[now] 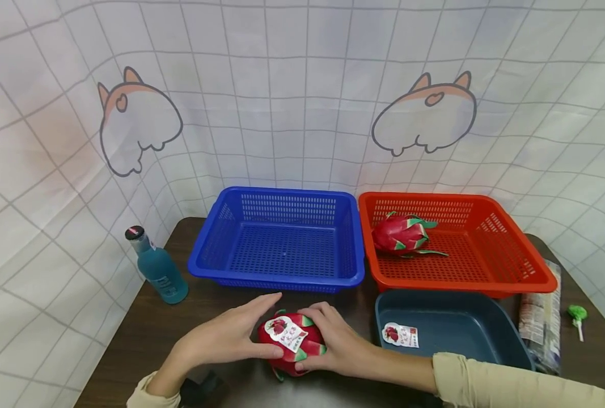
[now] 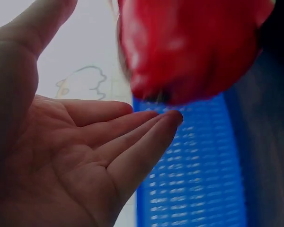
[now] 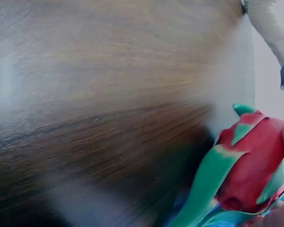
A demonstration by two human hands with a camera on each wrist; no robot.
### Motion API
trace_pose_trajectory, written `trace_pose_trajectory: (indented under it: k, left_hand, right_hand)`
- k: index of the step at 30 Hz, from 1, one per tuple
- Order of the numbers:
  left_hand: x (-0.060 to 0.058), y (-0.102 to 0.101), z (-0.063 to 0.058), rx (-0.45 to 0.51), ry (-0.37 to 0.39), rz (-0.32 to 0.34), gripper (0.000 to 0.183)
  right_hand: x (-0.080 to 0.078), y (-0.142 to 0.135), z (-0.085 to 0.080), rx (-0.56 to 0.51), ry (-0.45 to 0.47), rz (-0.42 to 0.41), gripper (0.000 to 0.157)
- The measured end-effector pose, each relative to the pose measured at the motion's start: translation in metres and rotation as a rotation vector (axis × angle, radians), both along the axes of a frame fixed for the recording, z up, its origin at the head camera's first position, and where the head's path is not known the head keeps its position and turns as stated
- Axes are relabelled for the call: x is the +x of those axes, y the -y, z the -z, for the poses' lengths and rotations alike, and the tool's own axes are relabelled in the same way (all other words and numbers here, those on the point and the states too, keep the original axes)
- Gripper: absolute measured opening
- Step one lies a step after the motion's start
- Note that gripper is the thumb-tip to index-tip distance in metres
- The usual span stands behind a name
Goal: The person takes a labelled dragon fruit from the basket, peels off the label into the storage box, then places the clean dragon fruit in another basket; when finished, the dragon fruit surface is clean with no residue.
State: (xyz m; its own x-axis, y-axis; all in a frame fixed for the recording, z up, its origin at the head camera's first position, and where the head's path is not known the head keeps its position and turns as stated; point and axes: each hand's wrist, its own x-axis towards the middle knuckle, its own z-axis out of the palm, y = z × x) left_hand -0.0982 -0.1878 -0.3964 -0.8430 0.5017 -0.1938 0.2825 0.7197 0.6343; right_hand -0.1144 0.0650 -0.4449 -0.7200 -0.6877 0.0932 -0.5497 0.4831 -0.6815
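Just in front of the blue basket, my right hand [image 1: 340, 343] grips a red dragon fruit [image 1: 309, 347] with green scales and a white label [image 1: 286, 333] on top. My left hand [image 1: 225, 334] is on the fruit's other side, thumb and fingers spread. In the left wrist view its palm faces the fruit [image 2: 189, 52] with the fingers fairly straight; whether the thumb touches it I cannot tell. The right wrist view shows green scales [image 3: 215, 175] and only the edge of the holding hand.
Behind stand a blue basket [image 1: 282, 246] and a red basket [image 1: 465, 255] holding another dragon fruit [image 1: 399, 233]. A dark tray [image 1: 460, 326] has a label [image 1: 401, 335] at its left. A blue bottle [image 1: 161, 272] stands left; a plastic packet [image 1: 539, 317] and green lollipop [image 1: 578, 314] lie right.
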Motion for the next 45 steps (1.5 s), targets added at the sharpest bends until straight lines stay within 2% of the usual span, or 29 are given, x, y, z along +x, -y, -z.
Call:
trace_pose_trajectory:
  k: [3, 8, 13, 18, 22, 26, 29, 32, 35, 40, 45]
  left_hand:
    - [-0.005, 0.001, 0.007, 0.003, 0.041, 0.02, 0.094]
    - [-0.015, 0.003, 0.023, 0.02, 0.096, 0.075, 0.091]
    - [-0.025, 0.004, 0.041, 0.15, 0.145, 0.109, 0.088]
    - [-0.029, -0.003, 0.059, 0.293, 0.202, 0.092, 0.092]
    - [-0.03, -0.008, 0.067, 0.345, 0.181, 0.047, 0.092]
    - [-0.028, -0.011, 0.072, 0.382, 0.153, 0.009, 0.087]
    - [-0.027, -0.015, 0.074, 0.386, 0.137, -0.003, 0.085]
    - [-0.026, -0.018, 0.074, 0.379, 0.118, -0.001, 0.084]
    - [-0.026, -0.019, 0.071, 0.377, 0.103, 0.009, 0.086]
    - [-0.025, -0.021, 0.068, 0.38, 0.084, 0.027, 0.088]
    - [-0.025, -0.022, 0.068, 0.37, 0.066, 0.043, 0.087]
  right_hand:
    - [-0.001, -0.002, 0.002, 0.021, 0.016, 0.041, 0.075]
    - [0.001, -0.003, 0.002, 0.019, 0.037, 0.047, 0.074]
    - [0.004, -0.005, 0.0, 0.037, -0.034, 0.071, 0.073]
    - [0.003, -0.009, -0.004, 0.07, -0.15, 0.125, 0.071]
    - [0.001, -0.01, -0.005, 0.107, -0.192, 0.149, 0.073]
    - [-0.002, -0.014, -0.006, 0.17, -0.255, 0.115, 0.077]
    - [-0.009, -0.019, -0.012, 0.183, -0.335, 0.019, 0.081]
    - [-0.015, -0.021, -0.022, 0.159, -0.358, -0.08, 0.082]
    - [-0.019, -0.02, -0.03, 0.123, -0.32, -0.13, 0.078]
    - [-0.023, -0.012, -0.035, 0.1, -0.253, -0.125, 0.069]
    - [-0.025, -0.006, -0.038, 0.115, -0.26, -0.136, 0.056]
